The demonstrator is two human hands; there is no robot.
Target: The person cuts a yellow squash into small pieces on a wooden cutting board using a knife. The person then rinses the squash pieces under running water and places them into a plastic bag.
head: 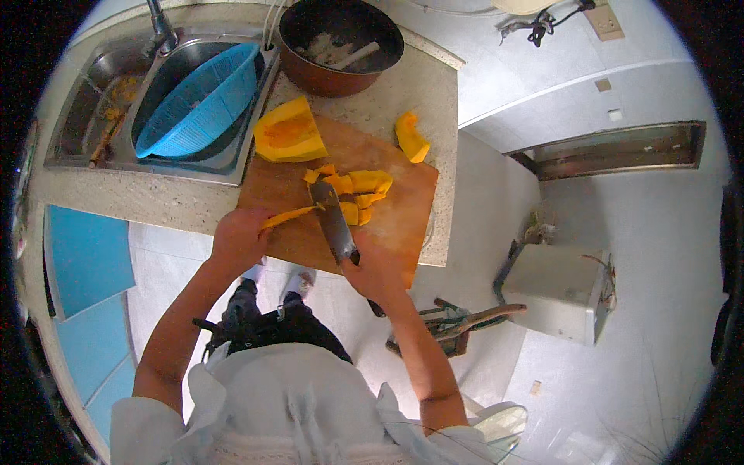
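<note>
My right hand (372, 270) grips the handle end of a kitchen knife (335, 224) with a broad blade. In my left hand (241, 235) is a thin strip of pumpkin (290, 217), its far end touching the blade. Both are over a wooden cutting board (401, 215). Cut pumpkin pieces (369, 183) lie beside and beyond the blade. A large hollowed pumpkin chunk (290, 132) rests at the board's far left corner. Past the board's far right edge, a curved pumpkin wedge (411, 138) lies on the counter.
A deep pot (340, 78) with pale contents stands behind the board. On the left, a blue plastic basket (203, 110) leans in the steel double sink (232, 168); scraps lie in the other basin. A wooden stool (456, 325) and a whitish box-shaped unit (552, 290) are on the right.
</note>
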